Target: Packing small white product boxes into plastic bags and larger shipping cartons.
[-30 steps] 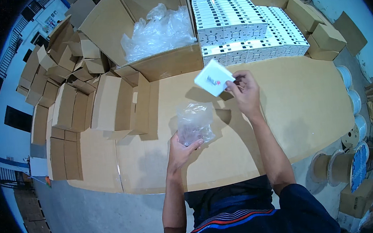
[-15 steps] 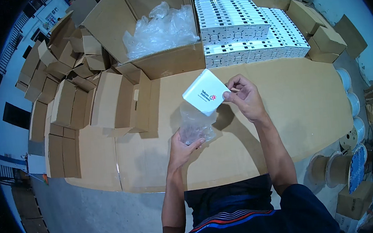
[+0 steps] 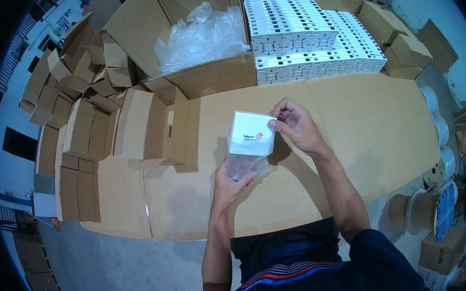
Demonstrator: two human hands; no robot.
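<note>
The right hand (image 3: 296,127) pinches the top corner of a small white box (image 3: 252,133), fingers closed on it. The left hand (image 3: 229,183) grips a clear plastic bag (image 3: 244,164) from below, just under the box. It is best to keep the bag mouth wide and the box straight. Both are above a cardboard-covered table (image 3: 368,129), among many cartons (image 3: 149,124) in a storeroom.
</note>
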